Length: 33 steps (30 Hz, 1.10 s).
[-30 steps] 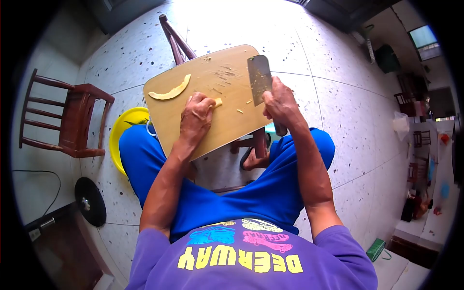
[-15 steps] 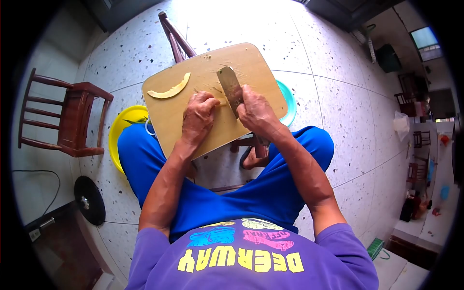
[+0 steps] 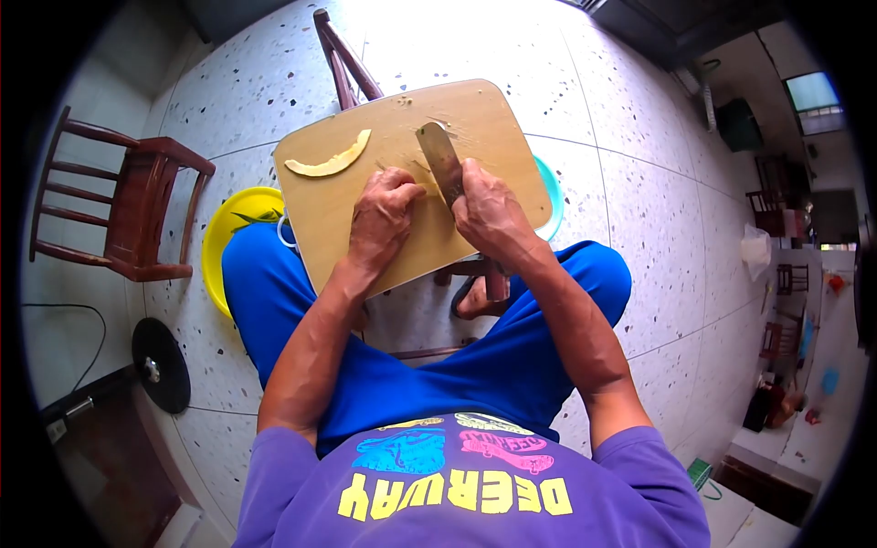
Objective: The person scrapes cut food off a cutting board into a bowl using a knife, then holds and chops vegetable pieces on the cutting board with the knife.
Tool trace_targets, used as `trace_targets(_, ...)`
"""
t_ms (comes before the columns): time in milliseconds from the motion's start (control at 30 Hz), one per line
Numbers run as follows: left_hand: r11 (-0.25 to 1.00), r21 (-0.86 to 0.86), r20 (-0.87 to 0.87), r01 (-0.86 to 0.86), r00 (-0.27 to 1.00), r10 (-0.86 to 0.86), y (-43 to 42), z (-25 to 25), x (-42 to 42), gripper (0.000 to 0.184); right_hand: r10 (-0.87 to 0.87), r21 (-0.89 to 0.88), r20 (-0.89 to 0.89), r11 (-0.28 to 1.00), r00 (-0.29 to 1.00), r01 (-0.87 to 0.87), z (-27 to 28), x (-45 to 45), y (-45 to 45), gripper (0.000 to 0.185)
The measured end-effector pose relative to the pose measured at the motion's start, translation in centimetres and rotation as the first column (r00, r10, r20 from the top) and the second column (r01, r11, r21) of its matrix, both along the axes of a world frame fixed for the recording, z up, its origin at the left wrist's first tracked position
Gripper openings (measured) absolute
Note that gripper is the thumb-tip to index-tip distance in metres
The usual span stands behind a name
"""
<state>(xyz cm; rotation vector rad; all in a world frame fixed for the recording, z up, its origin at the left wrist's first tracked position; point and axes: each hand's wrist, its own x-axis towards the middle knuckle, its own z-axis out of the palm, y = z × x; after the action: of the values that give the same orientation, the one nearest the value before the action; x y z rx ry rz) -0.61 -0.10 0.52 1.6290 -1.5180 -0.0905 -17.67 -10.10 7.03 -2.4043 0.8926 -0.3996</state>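
Note:
In my right hand (image 3: 493,208) is a cleaver (image 3: 440,155), fingers wrapped around its handle end, its broad blade pointing away from me over the board. My left hand (image 3: 384,215) is closed at the fingertips beside the blade, pressing a small pale yellow strip that my fingers mostly hide. Both hands are over a tan wooden board-like tabletop (image 3: 352,210). Toward its far left corner lies a crescent-shaped pale yellow slice (image 3: 331,157), like melon or squash, apart from both hands. Thin shreds and crumbs are scattered around the cleaver's tip.
A yellow basin (image 3: 216,245) with green leaves stands left of the board, and a turquoise basin (image 3: 552,196) shows beyond its right edge. A wooden chair (image 3: 144,205) and a black round disc (image 3: 161,365) are on the left. My knees flank the tabletop.
The whole view has shifted slightly. Both hands stay close together at the board, the cleaver still in my right hand; the crescent slice has not moved on the board.

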Motion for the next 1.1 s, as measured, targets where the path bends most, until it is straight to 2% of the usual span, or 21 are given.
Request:
trace_targets(133,1.0,-0.013,0.011,-0.009,1.0,0.01,0.0,-0.1,0.1,0.018,0.028,-0.046,0.049,0.999,0.998,-0.026,0.0,-0.2,0.4,0.02)
trace_targets(333,1.0,0.0,0.007,-0.013,1.0,0.013,0.0,-0.1,0.0,0.019,0.036,-0.016,-0.154,0.999,0.987,-0.039,0.3,0.9,0.3,0.021)
trace_targets(433,1.0,0.022,0.017,-0.017,1.0,0.017,0.3,0.0,-0.1,0.018,-0.011,0.0,-0.168,1.0,0.986,0.011,0.6,2.5,0.6,0.021)
trace_targets(533,1.0,0.014,0.013,-0.018,1.0,0.018,0.5,0.0,-0.1,0.017,-0.044,-0.023,-0.103,0.999,0.994,0.042,0.1,3.4,-0.6,0.02)
trace_targets(633,0.999,-0.045,0.036,-0.01,0.999,0.011,0.7,-0.3,0.1,0.017,-0.081,0.084,-0.105,0.992,0.991,0.09,0.6,2.7,-1.2,0.018)
trace_targets(733,0.999,-0.031,0.021,-0.018,1.0,0.018,0.7,-0.2,0.0,0.017,0.009,-0.042,0.042,0.999,0.999,-0.007,-0.8,1.4,-0.6,0.016)
trace_targets(767,1.0,-0.019,0.016,-0.025,1.0,0.025,0.7,-0.2,-0.1,0.017,0.004,-0.031,0.038,1.0,0.999,-0.003,-0.9,1.1,-0.5,0.016)
trace_targets(1100,0.999,-0.041,0.003,-0.028,1.0,0.028,0.6,-0.4,0.0,0.015,0.052,-0.022,-0.125,0.998,0.991,-0.055,0.4,1.2,0.2,0.02)
